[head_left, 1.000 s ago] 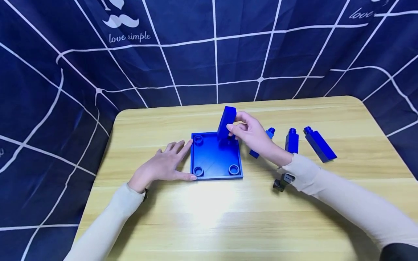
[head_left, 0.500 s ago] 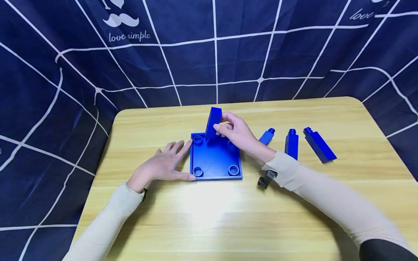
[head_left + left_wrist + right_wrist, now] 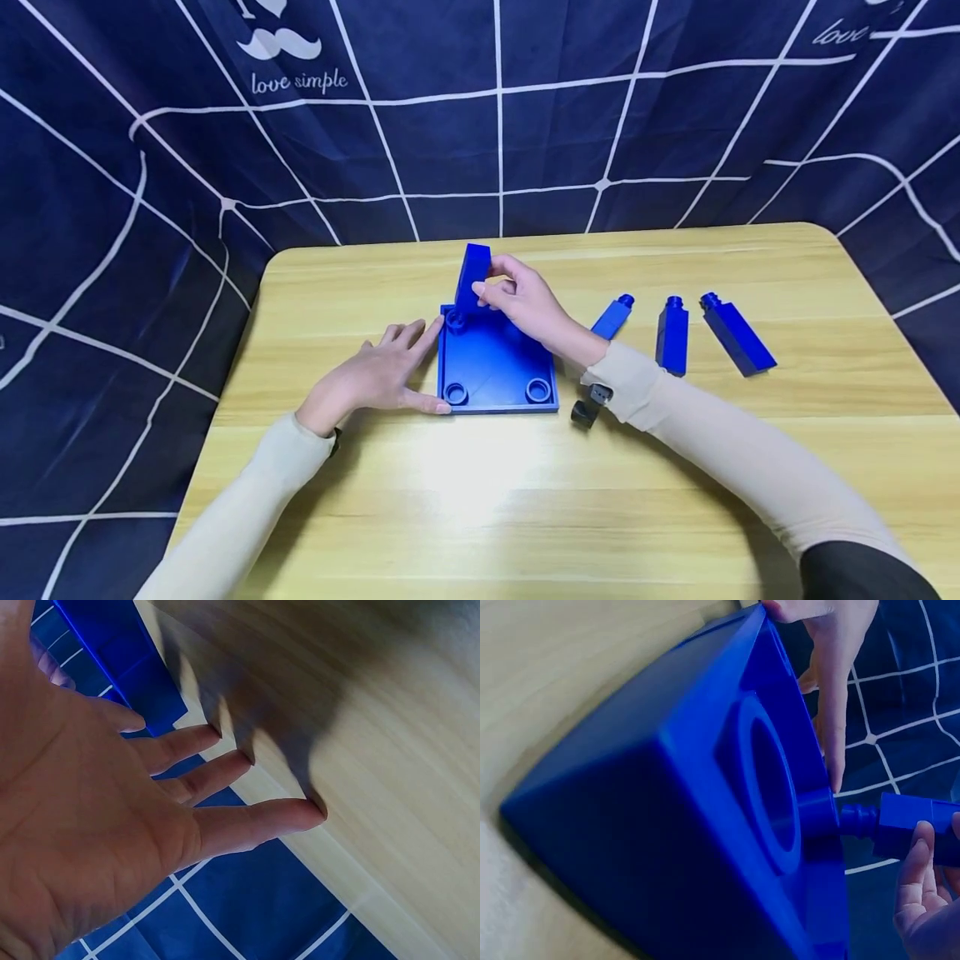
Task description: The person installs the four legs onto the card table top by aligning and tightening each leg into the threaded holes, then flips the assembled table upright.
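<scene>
The right hand (image 3: 531,307) pinches 1 blue square-sided post (image 3: 472,273) over a ring-socketed, blue square tray (image 3: 497,358); the outstretched left hand (image 3: 378,375) touches its rim.

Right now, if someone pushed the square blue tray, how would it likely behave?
The square blue tray would likely slide rather than tip, being low and broad. It looks stiff: its edges run straight. Its smooth sheen suggests it may be somewhat slippery.

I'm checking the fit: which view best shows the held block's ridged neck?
The right wrist view: the ridged neck appears close and side-on, near a raised ring. The head view shows the held block, but its neck is hard to make out; the left wrist view doesn't show it.
</scene>
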The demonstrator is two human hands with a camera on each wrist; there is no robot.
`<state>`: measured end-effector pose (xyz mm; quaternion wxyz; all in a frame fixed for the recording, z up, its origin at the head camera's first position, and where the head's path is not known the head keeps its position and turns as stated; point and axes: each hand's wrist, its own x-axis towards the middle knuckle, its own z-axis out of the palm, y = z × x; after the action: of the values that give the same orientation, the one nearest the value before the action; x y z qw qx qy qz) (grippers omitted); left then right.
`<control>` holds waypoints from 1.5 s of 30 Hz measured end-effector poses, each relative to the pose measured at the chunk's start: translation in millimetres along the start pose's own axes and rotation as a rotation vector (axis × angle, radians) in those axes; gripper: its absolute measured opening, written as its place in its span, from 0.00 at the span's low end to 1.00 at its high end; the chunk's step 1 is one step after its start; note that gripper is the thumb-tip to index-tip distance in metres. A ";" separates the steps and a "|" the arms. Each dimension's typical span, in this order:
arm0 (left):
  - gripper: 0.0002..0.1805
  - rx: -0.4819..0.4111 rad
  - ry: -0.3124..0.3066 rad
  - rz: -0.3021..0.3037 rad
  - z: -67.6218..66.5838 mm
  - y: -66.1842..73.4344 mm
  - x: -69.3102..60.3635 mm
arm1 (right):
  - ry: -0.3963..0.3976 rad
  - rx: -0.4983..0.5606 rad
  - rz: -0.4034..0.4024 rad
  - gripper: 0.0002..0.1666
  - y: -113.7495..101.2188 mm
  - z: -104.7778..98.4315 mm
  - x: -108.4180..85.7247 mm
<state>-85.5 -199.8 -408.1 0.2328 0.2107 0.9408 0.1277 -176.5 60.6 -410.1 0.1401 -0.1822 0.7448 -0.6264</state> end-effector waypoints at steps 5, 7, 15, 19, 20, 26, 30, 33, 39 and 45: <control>0.74 0.001 0.003 0.004 -2.0 0.9 0.1 | -0.007 -0.004 -0.011 0.21 -4.8 2.6 3.0; 0.74 0.004 0.007 0.011 -1.4 -0.2 0.4 | -0.014 -0.007 -0.009 0.21 -5.8 3.2 3.1; 0.74 0.008 -0.006 0.008 -0.4 -0.9 0.2 | -0.065 -0.044 0.000 0.23 -5.4 7.9 3.1; 0.74 0.017 -0.011 0.012 -0.7 0.5 2.5 | -0.074 -0.043 0.006 0.23 -1.7 7.8 2.9; 0.74 0.017 -0.012 0.014 -0.7 0.7 3.0 | -0.077 -0.044 0.007 0.23 -1.6 7.7 2.7; 0.74 0.012 -0.022 0.008 -1.4 0.9 1.6 | -0.126 -0.092 0.010 0.26 -4.4 9.7 3.3; 0.74 0.016 -0.018 0.008 -2.0 0.6 -0.3 | -0.125 -0.096 0.000 0.25 -4.1 11.7 5.0; 0.74 0.017 -0.007 0.008 -0.5 -0.6 -1.3 | -0.108 -0.108 -0.012 0.24 -2.9 13.6 6.2; 0.74 0.014 0.000 0.008 1.3 -1.3 -0.8 | -0.063 -0.138 -0.017 0.23 -1.5 16.3 5.8; 0.74 0.014 0.011 0.012 2.8 -1.5 -0.6 | -0.065 -0.149 -0.046 0.27 -0.7 20.4 5.7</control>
<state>-84.2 -201.0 -410.9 0.2255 0.2172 0.9417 0.1235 -172.7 39.9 -412.9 0.1359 -0.2296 0.7801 -0.5660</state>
